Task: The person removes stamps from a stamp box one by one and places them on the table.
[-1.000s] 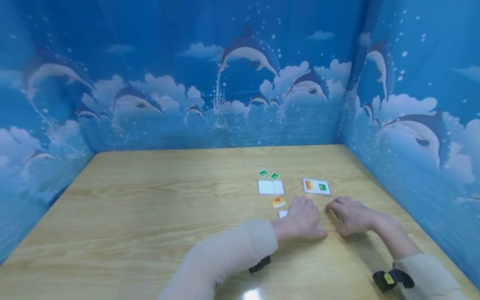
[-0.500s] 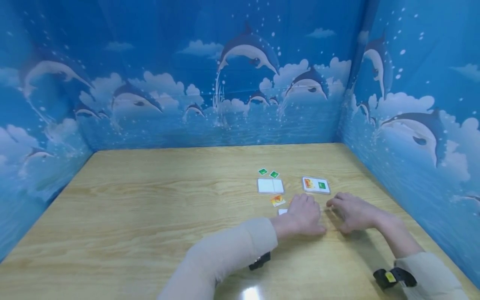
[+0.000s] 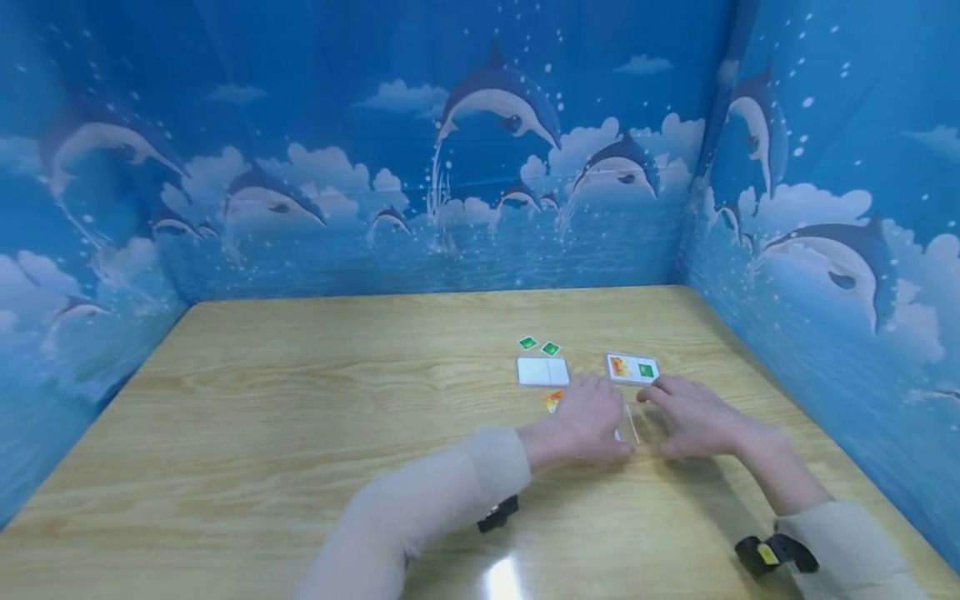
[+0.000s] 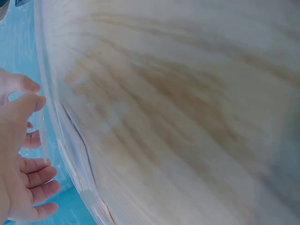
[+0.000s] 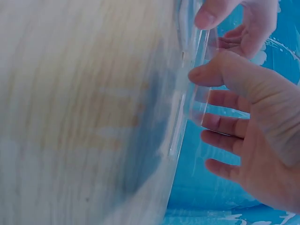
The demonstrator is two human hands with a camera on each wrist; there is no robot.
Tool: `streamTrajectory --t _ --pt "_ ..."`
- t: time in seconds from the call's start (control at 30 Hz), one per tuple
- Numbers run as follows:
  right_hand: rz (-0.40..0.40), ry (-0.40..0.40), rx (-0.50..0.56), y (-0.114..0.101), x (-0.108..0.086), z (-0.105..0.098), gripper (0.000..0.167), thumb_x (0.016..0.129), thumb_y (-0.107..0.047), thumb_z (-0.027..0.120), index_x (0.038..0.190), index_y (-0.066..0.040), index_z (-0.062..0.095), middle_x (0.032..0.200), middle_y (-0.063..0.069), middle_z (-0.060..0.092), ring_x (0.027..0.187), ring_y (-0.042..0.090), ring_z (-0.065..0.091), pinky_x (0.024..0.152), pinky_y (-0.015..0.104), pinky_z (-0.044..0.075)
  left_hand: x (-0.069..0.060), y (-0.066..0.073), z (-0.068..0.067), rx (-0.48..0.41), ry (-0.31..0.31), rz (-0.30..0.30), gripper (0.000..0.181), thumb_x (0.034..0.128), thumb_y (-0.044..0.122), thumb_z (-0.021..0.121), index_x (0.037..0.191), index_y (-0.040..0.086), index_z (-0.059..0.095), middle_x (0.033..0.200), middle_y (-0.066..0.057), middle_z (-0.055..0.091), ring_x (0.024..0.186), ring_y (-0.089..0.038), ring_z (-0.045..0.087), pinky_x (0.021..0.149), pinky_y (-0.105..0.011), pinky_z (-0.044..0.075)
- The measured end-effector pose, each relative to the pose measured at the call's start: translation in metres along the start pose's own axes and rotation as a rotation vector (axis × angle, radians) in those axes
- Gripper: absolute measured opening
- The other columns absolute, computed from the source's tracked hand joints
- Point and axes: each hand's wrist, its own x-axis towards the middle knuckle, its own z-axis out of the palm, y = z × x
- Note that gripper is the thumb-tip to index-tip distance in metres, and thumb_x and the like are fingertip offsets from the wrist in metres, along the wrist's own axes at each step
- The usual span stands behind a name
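Observation:
Between my two hands is a thin clear plastic plate [image 5: 199, 105]; only its pale edge [image 3: 633, 423] shows in the head view. My right hand [image 3: 693, 417] pinches it between thumb and fingers at the right end. At the left end, the thumb and fingers of my left hand [image 3: 581, 421] grip it too, as the left wrist view also shows [image 4: 14, 154]. A bit of white card [image 3: 618, 433] peeks out beside the left hand, which hides most of it. An orange picture card [image 3: 552, 400] is partly covered by the same hand.
Farther back lie two small green cards [image 3: 527, 342], a white two-part frame [image 3: 543, 372] and a framed card [image 3: 632, 368] with orange and green pictures. Blue dolphin-print curtains [image 3: 420, 208] wall the wooden table [image 3: 300, 400] at back and sides.
Both hands have shifted left and slightly away from me. The plate's edge now shows between them, and the left hand covers more of the orange card. The cards farther back stay put.

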Motion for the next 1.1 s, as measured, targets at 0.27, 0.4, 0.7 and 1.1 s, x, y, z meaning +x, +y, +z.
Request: streamTrajectory --t 0.27,0.4,0.7,1.1 --pt "0.001 0.026 -0.040 -0.003 0.005 0.008 0.063 0.057 -0.032 0.077 0.110 -0.003 0.058 0.107 0.010 0.053 0.103 0.034 0.048 0.086 0.056 0.038 -0.009 -0.010 0.006 0.020 0.038 0.006 0.066 0.0772 0.072 0.049 0.111 0.016 0.057 0.104 0.004 0.051 0.099 -0.012 0.043 0.088 -0.028 0.033" --pt "0.004 0.013 -0.045 -0.006 0.007 0.007 0.062 0.059 -0.031 0.076 0.111 -0.002 0.058 0.108 0.010 0.053 0.104 0.034 0.048 0.088 0.055 0.037 -0.012 -0.013 0.009 0.017 0.050 -0.005 0.064 0.0765 0.072 0.049 0.107 0.016 0.057 0.103 0.004 0.051 0.099 -0.012 0.043 0.085 -0.028 0.034" --pt "-0.051 0.062 -0.052 -0.012 0.012 0.007 0.057 0.062 -0.029 0.075 0.109 -0.004 0.059 0.106 0.008 0.055 0.098 0.027 0.051 0.083 0.049 0.042 -0.021 -0.023 0.011 -0.003 0.073 -0.026 0.062 0.0759 0.071 0.051 0.101 0.015 0.056 0.097 0.003 0.049 0.091 -0.013 0.043 0.079 -0.027 0.035" --pt "-0.095 0.043 -0.049 -0.021 0.022 0.008 0.056 0.064 -0.032 0.076 0.110 -0.002 0.060 0.105 0.008 0.058 0.097 0.026 0.054 0.084 0.046 0.044 -0.032 -0.035 0.011 0.046 0.061 -0.012 0.065 0.0757 0.073 0.049 0.104 0.015 0.057 0.095 0.004 0.050 0.087 -0.012 0.042 0.076 -0.027 0.035"
